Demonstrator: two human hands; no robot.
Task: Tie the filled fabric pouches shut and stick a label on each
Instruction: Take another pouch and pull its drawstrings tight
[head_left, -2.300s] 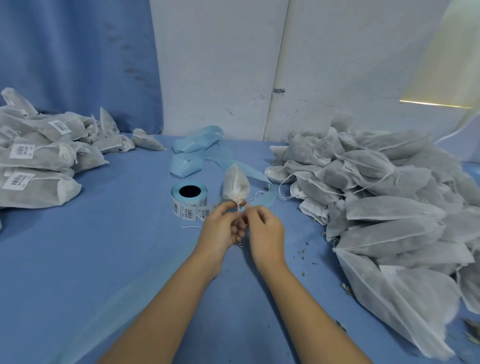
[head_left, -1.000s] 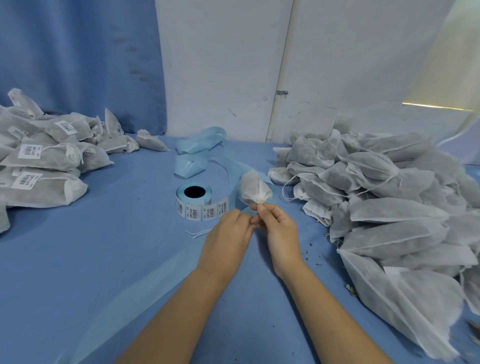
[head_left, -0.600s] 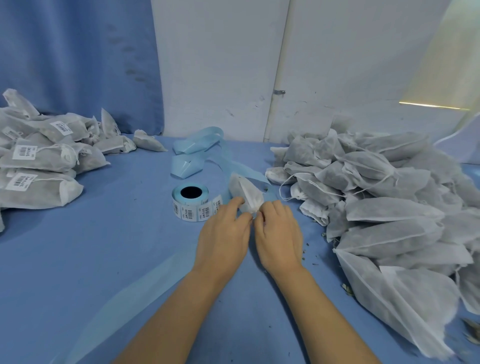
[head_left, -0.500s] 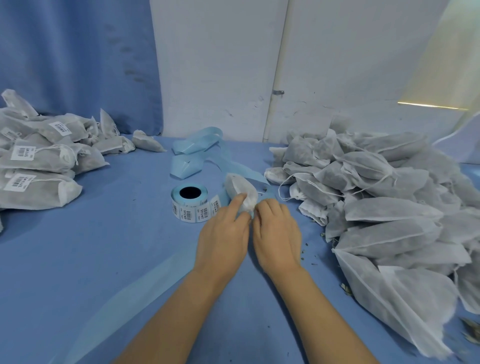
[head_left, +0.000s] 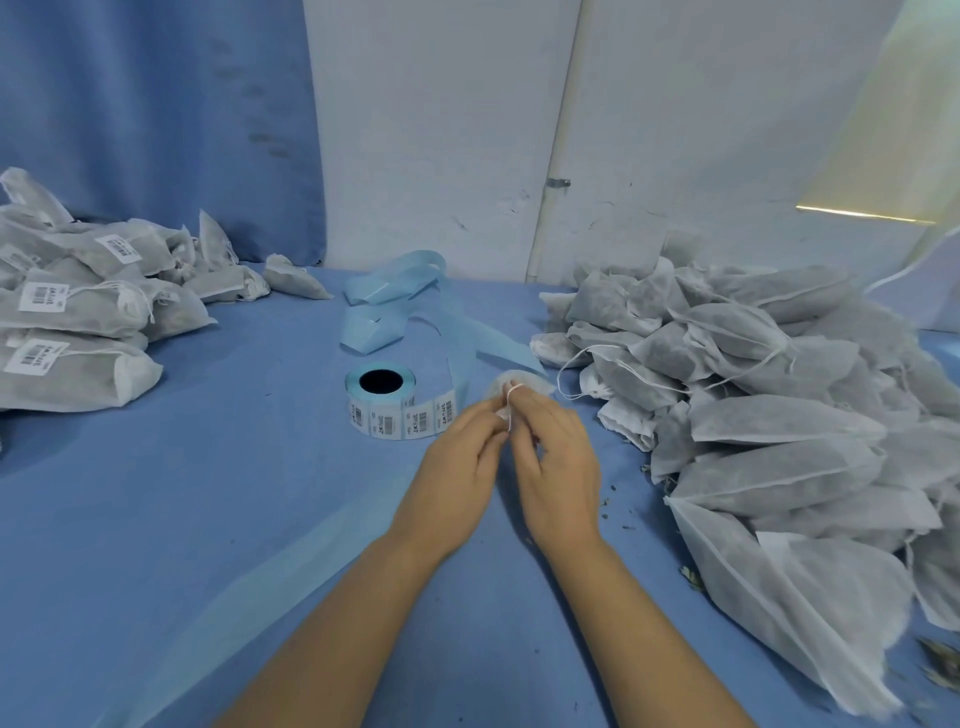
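Pouch (head_left: 521, 385) held at blue-clothed table (head_left: 208, 493); white wall (head_left: 441, 130), blue curtain (head_left: 156, 104) behind.

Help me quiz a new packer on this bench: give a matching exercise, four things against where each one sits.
Things:
1. label roll
2. labelled pouches
3. unlabelled pouches
4. pouch being tied

Places:
A. far left of the table
B. held between left hand and right hand
C. heaped at the right
D. centre, just left of the hands

Pairs: 1-D, 2-A, 3-C, 4-B
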